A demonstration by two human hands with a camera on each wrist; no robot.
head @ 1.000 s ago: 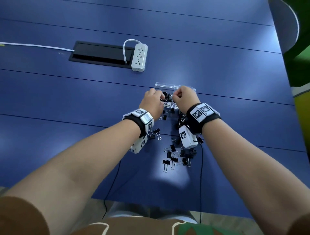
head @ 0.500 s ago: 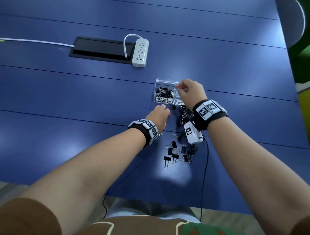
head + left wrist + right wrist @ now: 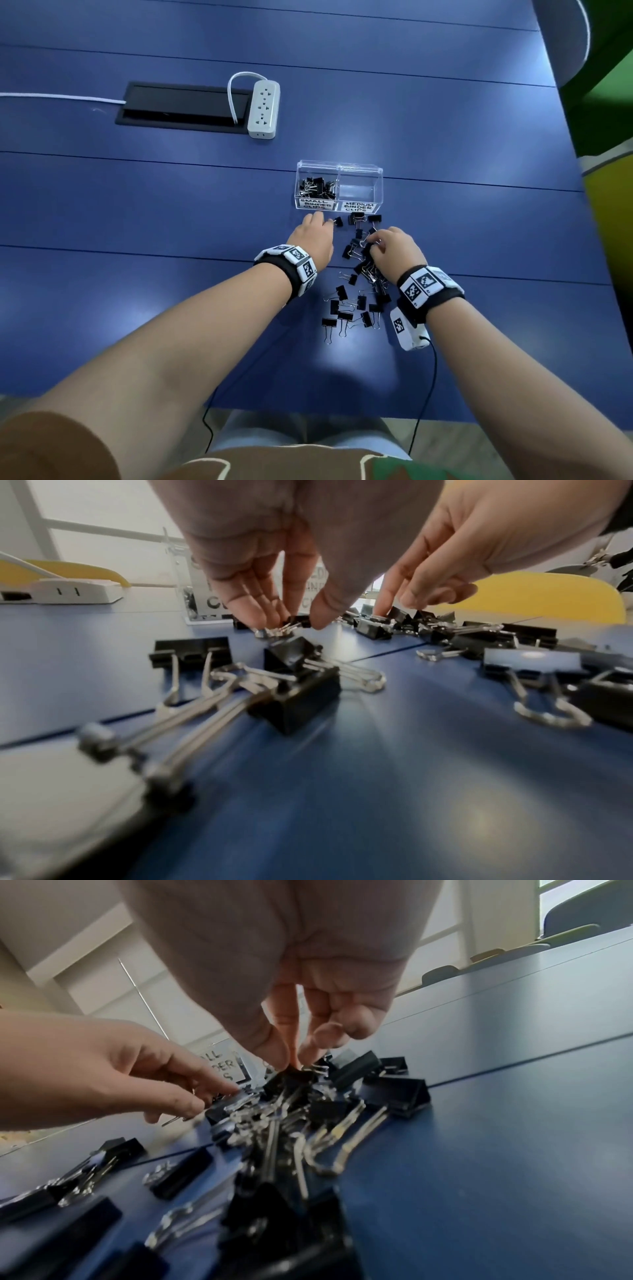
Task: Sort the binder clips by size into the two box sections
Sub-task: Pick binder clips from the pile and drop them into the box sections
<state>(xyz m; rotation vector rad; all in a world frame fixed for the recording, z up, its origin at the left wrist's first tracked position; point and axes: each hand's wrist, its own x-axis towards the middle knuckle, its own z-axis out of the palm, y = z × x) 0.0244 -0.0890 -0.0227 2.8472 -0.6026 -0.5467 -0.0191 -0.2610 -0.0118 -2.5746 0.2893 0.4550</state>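
Observation:
A clear two-section box (image 3: pixel 359 169) stands on the blue table (image 3: pixel 154 212). Its left section, labelled SMALL BINDER CLIPS, holds several black clips (image 3: pixel 317 186). The right section (image 3: pixel 359 192), labelled MEDIUM, looks empty. A loose pile of black binder clips (image 3: pixel 356 301) lies in front of the box. My left hand (image 3: pixel 325 221) (image 3: pixel 291 620) pinches the wire handle of a small clip (image 3: pixel 338 221) (image 3: pixel 279 631) lying just before the box. My right hand (image 3: pixel 371 245) (image 3: pixel 294 1061) reaches into the pile, where thumb and fingers pinch a black clip (image 3: pixel 291 1077).
A white power strip (image 3: pixel 263 109) lies beside a black cable hatch (image 3: pixel 181 106) at the far left. A grey chair back (image 3: pixel 561 34) stands at the table's far right corner. Thin black cables (image 3: pixel 433 370) hang over the near edge.
Both hands were at the box a second ago. The left hand came back first and now reaches the small clip; the right hand has dropped from the box to the pile.

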